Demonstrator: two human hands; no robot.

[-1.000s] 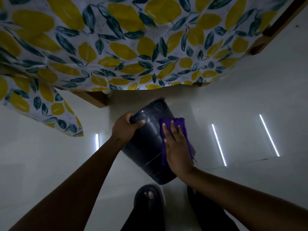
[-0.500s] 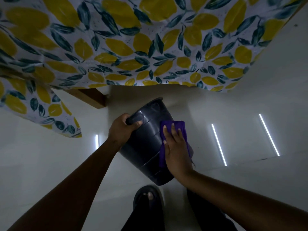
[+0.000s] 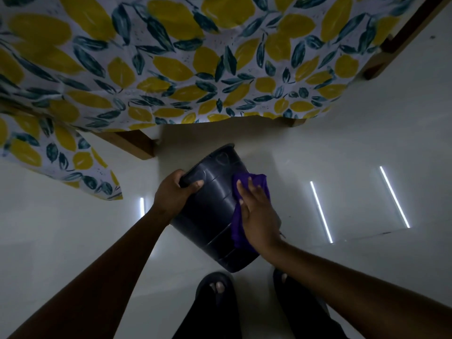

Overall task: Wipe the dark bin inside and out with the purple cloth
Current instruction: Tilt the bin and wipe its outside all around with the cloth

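Grips the rim of the dark bin point(image 3: 210, 216) with the left hand point(image 3: 172, 195), thumb on the outer wall, the other fingers curled over the edge and out of sight inside. Holds the bin tilted, mouth turned away toward the bench point(image 3: 133, 143), base nearer the feet point(image 3: 216, 287); cannot tell whether the base touches the floor point(image 3: 354, 148). Presses the purple cloth point(image 3: 255, 182) flat against the bin's outer wall with the right hand point(image 3: 259, 216), fingers straight and slightly spread, palm on the cloth. Shows cloth beyond the fingertips and along the thumb side of the palm. Beyond the bin, a lemon-print tablecloth point(image 3: 171, 57) hanging over the bench's wooden frame, one corner drooping at the left. Below the bin, dark sandals point(image 3: 204, 283) on the feet, planted on the pale glossy floor. To the right, thin bright strips of reflected light point(image 3: 321, 211) on that floor
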